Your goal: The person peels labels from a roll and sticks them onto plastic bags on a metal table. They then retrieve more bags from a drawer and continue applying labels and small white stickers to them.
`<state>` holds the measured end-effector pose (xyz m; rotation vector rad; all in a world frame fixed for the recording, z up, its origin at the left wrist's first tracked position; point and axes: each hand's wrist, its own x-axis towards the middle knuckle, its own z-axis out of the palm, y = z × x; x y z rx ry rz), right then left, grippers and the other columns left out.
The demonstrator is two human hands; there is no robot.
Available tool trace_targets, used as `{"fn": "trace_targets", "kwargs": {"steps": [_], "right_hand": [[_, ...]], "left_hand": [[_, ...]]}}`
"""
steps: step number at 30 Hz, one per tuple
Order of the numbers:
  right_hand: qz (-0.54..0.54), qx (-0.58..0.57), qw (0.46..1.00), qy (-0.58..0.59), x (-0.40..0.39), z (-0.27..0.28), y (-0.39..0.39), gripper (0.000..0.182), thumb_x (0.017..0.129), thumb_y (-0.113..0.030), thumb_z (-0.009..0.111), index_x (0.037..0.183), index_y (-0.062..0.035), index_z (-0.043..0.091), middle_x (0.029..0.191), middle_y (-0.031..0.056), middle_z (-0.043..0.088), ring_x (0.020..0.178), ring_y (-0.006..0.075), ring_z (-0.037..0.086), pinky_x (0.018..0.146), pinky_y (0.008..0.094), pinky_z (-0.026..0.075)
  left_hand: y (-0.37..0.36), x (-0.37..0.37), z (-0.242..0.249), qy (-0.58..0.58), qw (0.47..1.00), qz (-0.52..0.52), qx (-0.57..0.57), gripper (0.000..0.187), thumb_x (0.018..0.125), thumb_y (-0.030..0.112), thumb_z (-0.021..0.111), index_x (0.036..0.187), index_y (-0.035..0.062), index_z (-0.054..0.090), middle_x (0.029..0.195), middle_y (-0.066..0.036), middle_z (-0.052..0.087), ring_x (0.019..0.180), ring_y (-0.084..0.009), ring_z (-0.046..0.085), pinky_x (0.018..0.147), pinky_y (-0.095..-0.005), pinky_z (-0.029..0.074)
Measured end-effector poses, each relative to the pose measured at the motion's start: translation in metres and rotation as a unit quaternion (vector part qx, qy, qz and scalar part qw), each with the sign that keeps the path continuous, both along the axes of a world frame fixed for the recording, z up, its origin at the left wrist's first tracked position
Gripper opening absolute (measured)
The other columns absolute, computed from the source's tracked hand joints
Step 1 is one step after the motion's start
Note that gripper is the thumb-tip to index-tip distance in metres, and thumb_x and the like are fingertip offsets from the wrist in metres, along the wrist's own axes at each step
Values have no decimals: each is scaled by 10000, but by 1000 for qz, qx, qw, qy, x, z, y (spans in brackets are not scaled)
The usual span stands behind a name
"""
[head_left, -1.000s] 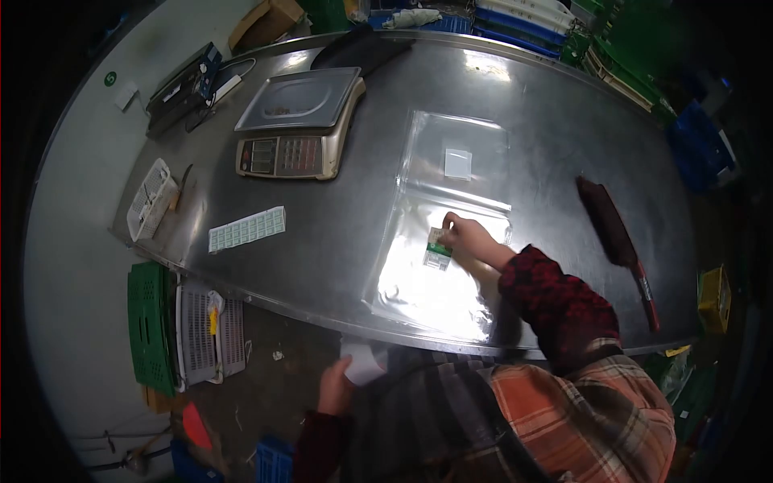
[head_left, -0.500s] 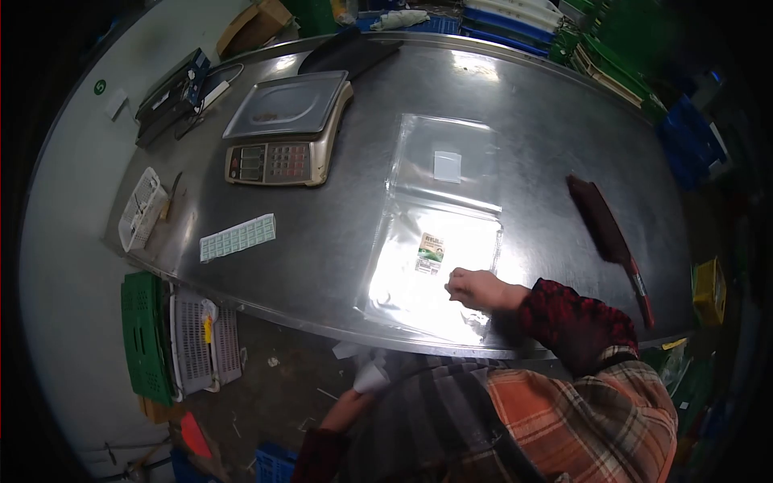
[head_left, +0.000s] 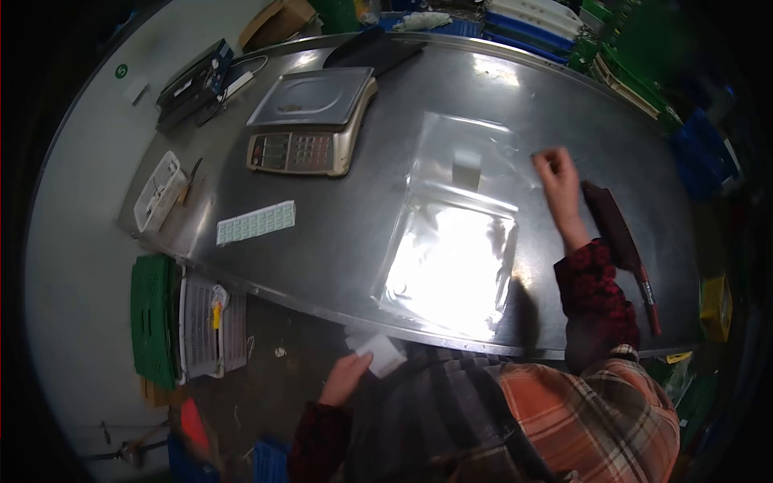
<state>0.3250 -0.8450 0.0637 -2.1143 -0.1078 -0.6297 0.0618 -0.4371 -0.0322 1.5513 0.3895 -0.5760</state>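
My right hand (head_left: 559, 179) is raised over the right part of the metal table (head_left: 338, 249), its fingers pinched; what they hold, if anything, I cannot make out. Left of it, a clear plastic bag (head_left: 431, 157) lies with a blurred white patch (head_left: 465, 169) on it. Nearer the front edge is another clear plastic sheet or bag (head_left: 451, 270), bright with glare. Below the table edge my left hand (head_left: 346, 380) is closed on white slips (head_left: 382, 355).
A scale (head_left: 310, 121) and a green-and-white label sheet (head_left: 256, 223) are on the left, beyond them a white basket (head_left: 159, 191). A dark red brush (head_left: 613, 225) lies at the right. Crates (head_left: 153, 320) stand below the left edge.
My right hand has moved up and right, away from the nearer plastic. The printed label there no longer shows. My left hand's slips are turned more into view. The whole view has shifted slightly.
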Motion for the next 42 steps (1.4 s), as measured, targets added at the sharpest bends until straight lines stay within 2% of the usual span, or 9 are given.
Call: {"fn": "trace_targets", "kwargs": {"steps": [9,11,17,21,25,29,32,37,42], "right_hand": [[628,-231,743,-8,-129,-17,175,212,775,-126,574,944,-6,533,949,121,532,918,271,544,759,345,467],[608,-243,755,-33,-139,-23,179,165,764,-125,550,881,-13,519,897,116,513,873,263,539,739,351,463],[595,-163,785,-59,-147,-23,161,96,788,-117,536,845,-41,549,845,88,505,814,250,534,680,337,462],[439,40,885,149,-112,-23,119,69,855,-135,558,884,-72,562,830,102,549,767,233,568,661,305,471],[242,53,869,427,-38,-52,81,236,805,-211,634,948,-38,560,701,130,590,711,274,594,647,346,482],[179,-267,895,309,-18,-112,81,454,759,-288,693,1099,-51,506,907,166,604,796,326,612,665,394,492],[142,-311,900,270,-26,-93,80,653,707,-326,730,1226,-82,416,1109,183,528,841,366,601,720,429,500],[445,-399,755,269,-89,-98,50,446,773,-289,666,1125,-109,459,1000,130,518,817,333,601,681,416,510],[367,-131,831,397,-100,-99,44,185,838,-217,607,979,-97,592,902,68,584,790,193,597,691,330,494]], "left_hand": [[-34,38,45,-142,980,-20,136,309,892,229,476,823,-45,600,674,-111,596,634,-152,567,570,-337,409],[-34,40,39,-294,894,-147,304,313,911,222,453,811,-25,618,720,-26,622,684,-89,565,571,-288,419],[-27,33,-41,-103,991,66,47,261,909,186,426,846,-18,575,802,-87,624,733,-188,613,610,-327,470],[-16,37,-21,51,907,349,-232,263,914,202,439,902,-28,567,884,-118,631,855,-229,623,756,-350,488],[-5,22,-13,67,928,262,-258,350,925,232,439,993,-80,581,1001,-148,624,931,-275,614,824,-357,474],[-17,12,23,59,989,-113,68,396,938,257,394,1111,-69,537,1058,-149,613,1002,-215,574,912,-330,414],[-33,3,48,90,980,-77,-163,390,894,241,495,1199,4,550,1119,-87,600,1079,-187,533,941,-296,385],[-18,-27,12,93,979,-118,-137,457,890,224,519,1292,15,463,1154,-73,571,1065,-145,505,934,-283,376],[-12,-24,-6,130,983,-88,-95,368,906,174,515,1220,-18,500,1125,-64,574,1008,-124,541,895,-269,420]]}}
